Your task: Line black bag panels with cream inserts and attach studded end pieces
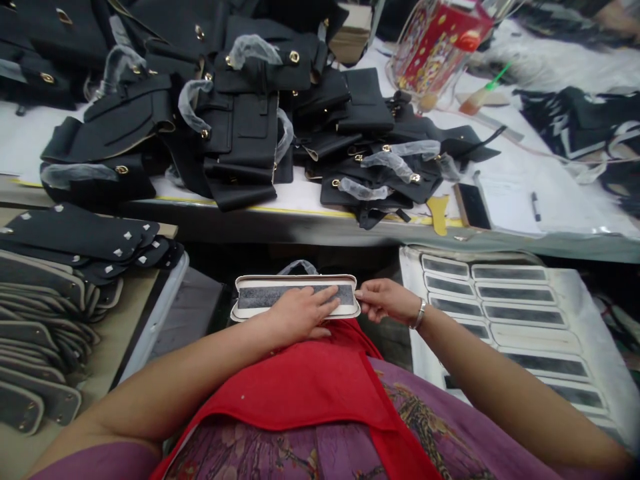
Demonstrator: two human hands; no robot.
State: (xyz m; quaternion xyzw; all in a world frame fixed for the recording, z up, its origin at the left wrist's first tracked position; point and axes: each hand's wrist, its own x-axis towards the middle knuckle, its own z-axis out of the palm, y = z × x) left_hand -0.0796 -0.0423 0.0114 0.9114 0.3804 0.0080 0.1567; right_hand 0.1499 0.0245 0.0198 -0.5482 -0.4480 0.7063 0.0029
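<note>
A long cream-edged bag panel point(255, 298) with a dark strip down its middle rests in front of my red apron point(290, 390). My left hand point(301, 312) lies flat across the panel with its fingers stretched out, covering part of the strip. At the panel's right end my right hand point(384, 299) pinches the edge between thumb and fingers. A plastic-wrapped handle point(299, 267) shows just behind the panel. Whatever is under the panel is hidden.
Black bags point(240, 127) with plastic-wrapped handles are heaped on the white table point(295, 193). Stacked black flaps point(75, 233) lie at left. At right, a sheet point(415, 280) carries rows of similar panels. A phone point(473, 205) and brush point(483, 93) lie on the table.
</note>
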